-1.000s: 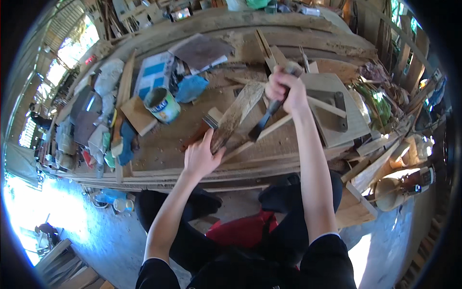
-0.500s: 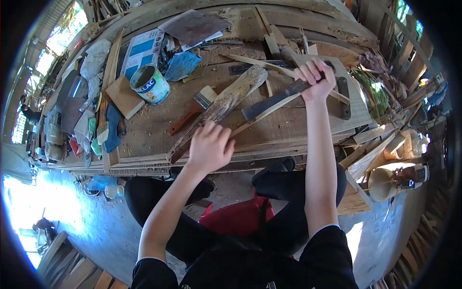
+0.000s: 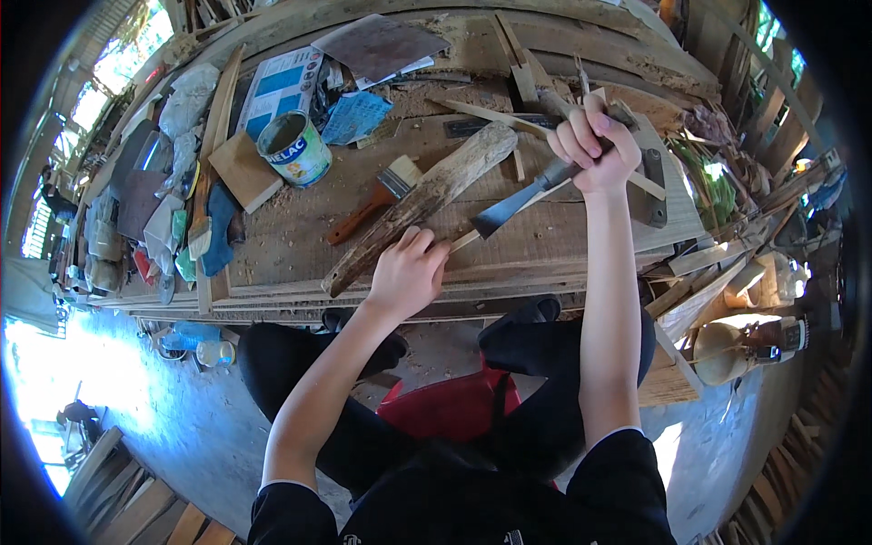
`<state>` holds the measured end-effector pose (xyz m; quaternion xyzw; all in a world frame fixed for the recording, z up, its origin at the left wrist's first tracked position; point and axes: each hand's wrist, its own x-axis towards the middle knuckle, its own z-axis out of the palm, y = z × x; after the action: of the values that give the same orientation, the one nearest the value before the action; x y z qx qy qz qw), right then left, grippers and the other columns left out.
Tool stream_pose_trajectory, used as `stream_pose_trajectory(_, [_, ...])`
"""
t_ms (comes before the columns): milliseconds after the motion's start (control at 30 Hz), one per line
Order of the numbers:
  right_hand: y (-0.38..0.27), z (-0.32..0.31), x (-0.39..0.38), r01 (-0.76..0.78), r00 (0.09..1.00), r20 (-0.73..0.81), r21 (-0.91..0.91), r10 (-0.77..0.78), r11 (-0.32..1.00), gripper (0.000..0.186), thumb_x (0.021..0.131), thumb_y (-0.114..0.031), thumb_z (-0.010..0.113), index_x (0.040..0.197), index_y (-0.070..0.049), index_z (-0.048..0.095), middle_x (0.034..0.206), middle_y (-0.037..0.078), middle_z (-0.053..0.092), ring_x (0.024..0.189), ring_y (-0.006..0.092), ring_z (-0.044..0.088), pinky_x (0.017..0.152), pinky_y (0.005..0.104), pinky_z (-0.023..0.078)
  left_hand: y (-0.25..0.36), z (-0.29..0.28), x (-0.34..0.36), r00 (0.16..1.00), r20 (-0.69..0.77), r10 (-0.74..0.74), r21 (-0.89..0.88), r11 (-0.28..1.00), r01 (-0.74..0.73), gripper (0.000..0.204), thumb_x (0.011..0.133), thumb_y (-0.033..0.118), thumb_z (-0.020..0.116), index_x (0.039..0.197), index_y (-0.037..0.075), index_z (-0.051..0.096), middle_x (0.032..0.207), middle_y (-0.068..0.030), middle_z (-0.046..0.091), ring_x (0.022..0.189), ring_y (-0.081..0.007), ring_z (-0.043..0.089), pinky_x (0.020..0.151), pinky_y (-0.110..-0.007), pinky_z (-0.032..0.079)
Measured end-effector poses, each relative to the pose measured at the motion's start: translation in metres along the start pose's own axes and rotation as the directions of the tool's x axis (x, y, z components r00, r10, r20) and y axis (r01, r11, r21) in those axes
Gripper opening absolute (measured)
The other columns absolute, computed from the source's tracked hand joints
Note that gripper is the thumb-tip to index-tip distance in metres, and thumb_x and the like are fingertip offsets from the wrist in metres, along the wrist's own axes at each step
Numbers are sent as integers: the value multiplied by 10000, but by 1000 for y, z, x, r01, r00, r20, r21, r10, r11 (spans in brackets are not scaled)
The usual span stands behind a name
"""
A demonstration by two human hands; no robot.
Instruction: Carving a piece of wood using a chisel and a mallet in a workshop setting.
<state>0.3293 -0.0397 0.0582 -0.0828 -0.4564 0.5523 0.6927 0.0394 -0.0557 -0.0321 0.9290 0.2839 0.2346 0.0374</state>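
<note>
My right hand [image 3: 595, 150] is closed around the dark handle of a knife, whose broad, square-ended blade [image 3: 507, 211] slants down to the left. Along the blade's lower edge runs a thin wooden strip [image 3: 465, 241]. Its near end is pinched in the fingers of my left hand [image 3: 409, 274]. Just beyond that hand, a rough, weathered piece of wood [image 3: 436, 195] lies diagonally on the bench. A paintbrush [image 3: 381, 193] with a brown handle rests against its left side. Part of the strip is hidden behind the blade and my right hand.
An open paint can [image 3: 295, 153] stands on the wooden workbench [image 3: 282, 259], beside a square wood block [image 3: 245, 173]. Crumpled blue paper [image 3: 356, 118] lies behind. Plastic bags and brushes crowd the left end. A hinge-like metal piece [image 3: 654, 186] sits right of my right hand.
The knife blade has tilted, so its flat face now catches the light. My left hand still pinches the strip. The whole view has shifted slightly, moving the bench things to the right.
</note>
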Motion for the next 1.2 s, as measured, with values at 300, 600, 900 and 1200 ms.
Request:
stream_pose_trajectory(300, [17,19,20,-122,983,133,-33,126,992,223,842,-146,604,726,-90,422,495,-2,363,407,112,323,449,280,241,-2,-2,-2,998,-66,15,-19,1000,-17,196,761,86,663,957,74,668,867,-76,557,865,-250,571,649,-354,530])
stream_pose_trajectory(600, [18,19,19,-112,987,108,-53,118,992,225,839,-151,615,738,-87,425,497,-1,369,413,114,326,452,277,242,-1,-2,-1,998,-56,26,15,1000,-25,187,772,96,659,956,65,675,864,-79,564,857,-248,572,639,-344,532])
stream_pose_trajectory(900, [17,20,18,-119,986,105,-75,126,990,231,848,-155,612,731,-96,423,497,-9,365,412,109,329,453,276,241,3,-1,-1,999,-50,13,43,999,-11,190,774,101,662,960,70,685,857,-69,569,856,-233,570,644,-335,536])
stream_pose_trajectory(1200, [16,21,18,-100,984,145,-40,104,994,228,856,-155,602,729,-101,420,493,-13,358,409,106,319,470,280,245,2,0,-2,999,-51,6,51,999,-3,236,716,96,636,945,47,660,891,-84,566,941,-236,554,680,-321,536])
